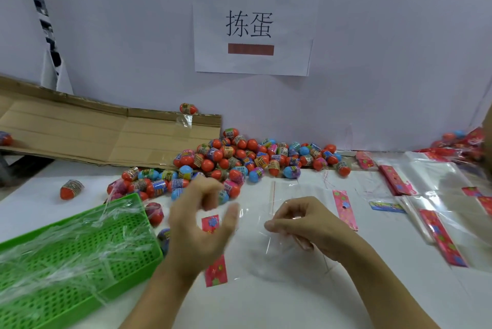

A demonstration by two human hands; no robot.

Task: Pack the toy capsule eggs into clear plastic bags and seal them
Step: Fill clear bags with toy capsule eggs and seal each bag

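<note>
White desk heaped with loose eggs; right hand pinching an empty clear bag, left hand loosely open, holding nothing; packing barely started.

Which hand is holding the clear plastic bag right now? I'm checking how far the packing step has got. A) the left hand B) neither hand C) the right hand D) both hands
C: the right hand pinches the clear plastic bag with curled fingers, while the left hand hangs open beside it, holding nothing.
</note>
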